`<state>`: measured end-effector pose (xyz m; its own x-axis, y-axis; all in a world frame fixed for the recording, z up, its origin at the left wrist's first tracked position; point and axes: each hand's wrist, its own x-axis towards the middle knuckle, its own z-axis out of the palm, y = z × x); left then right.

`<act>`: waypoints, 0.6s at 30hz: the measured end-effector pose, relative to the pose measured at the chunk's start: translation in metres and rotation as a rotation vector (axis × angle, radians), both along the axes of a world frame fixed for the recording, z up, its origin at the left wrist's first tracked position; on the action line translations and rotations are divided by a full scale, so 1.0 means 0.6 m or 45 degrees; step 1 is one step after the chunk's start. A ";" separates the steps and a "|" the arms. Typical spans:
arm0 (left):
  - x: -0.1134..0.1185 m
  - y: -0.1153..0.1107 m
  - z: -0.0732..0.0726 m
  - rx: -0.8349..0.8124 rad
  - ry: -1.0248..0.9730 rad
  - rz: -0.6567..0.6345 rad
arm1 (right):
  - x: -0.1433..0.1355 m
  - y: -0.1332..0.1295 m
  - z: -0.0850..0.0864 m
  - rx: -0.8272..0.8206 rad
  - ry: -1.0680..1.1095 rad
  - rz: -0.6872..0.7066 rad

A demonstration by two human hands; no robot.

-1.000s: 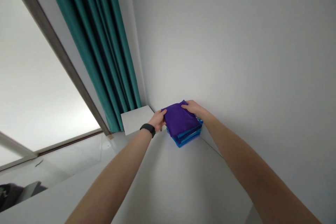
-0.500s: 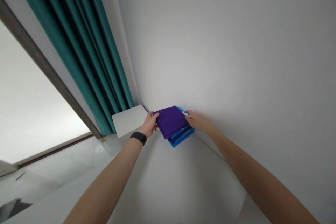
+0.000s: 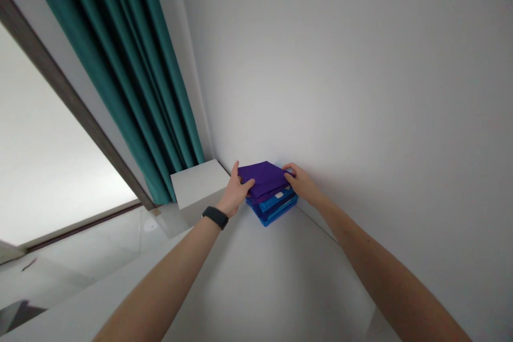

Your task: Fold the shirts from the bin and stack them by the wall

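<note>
A folded purple cloth (image 3: 262, 177) lies on top of a stack of folded blue cloths (image 3: 274, 207) at the far corner of a white table (image 3: 256, 278), against the wall. My left hand (image 3: 235, 191), with a black band on the wrist, grips the stack's left side, thumb over the purple cloth. On the right side of the stack my right hand (image 3: 300, 182) holds the purple cloth's edge with its fingers curled.
A white wall (image 3: 360, 91) runs along the table's right side. A teal curtain (image 3: 120, 64) hangs at the left beside a large window (image 3: 44, 171). A small white block (image 3: 196, 183) stands at the curtain's foot, left of the stack.
The purple cloth has settled squarely on the blue stack. My left thumb has come up over its left edge. My right hand has shifted slightly on the right edge.
</note>
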<state>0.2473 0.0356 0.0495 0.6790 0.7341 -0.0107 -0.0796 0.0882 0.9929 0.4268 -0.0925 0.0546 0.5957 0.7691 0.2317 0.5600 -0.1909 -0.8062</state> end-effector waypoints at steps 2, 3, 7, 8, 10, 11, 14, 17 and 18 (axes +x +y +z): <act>0.009 -0.002 0.003 0.001 -0.032 -0.012 | -0.002 0.000 0.002 0.046 -0.026 -0.087; 0.011 -0.004 0.003 -0.001 -0.028 -0.029 | -0.003 -0.002 0.003 0.052 0.006 -0.117; 0.003 -0.011 -0.001 -0.044 0.052 -0.123 | -0.017 -0.027 0.001 0.004 0.500 -0.088; -0.002 -0.012 -0.002 -0.061 0.066 -0.144 | -0.020 -0.036 -0.001 0.021 0.645 -0.063; -0.012 -0.016 -0.001 -0.073 0.087 -0.199 | -0.025 -0.053 -0.006 0.117 0.871 -0.013; -0.015 -0.018 0.001 -0.062 0.095 -0.232 | -0.026 -0.061 -0.008 0.177 0.943 0.008; -0.019 -0.023 0.007 -0.005 0.093 -0.291 | -0.026 -0.074 -0.012 0.287 1.050 0.053; -0.010 -0.026 0.011 0.023 0.055 -0.267 | -0.027 -0.074 -0.013 0.326 1.112 0.028; -0.007 -0.026 0.012 0.031 0.049 -0.251 | -0.028 -0.072 -0.013 0.344 1.130 0.007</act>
<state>0.2432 0.0200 0.0565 0.8091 0.5872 -0.0233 -0.0251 0.0741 0.9969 0.4101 -0.1356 0.0465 0.6370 0.7589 -0.1357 -0.2834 0.0668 -0.9567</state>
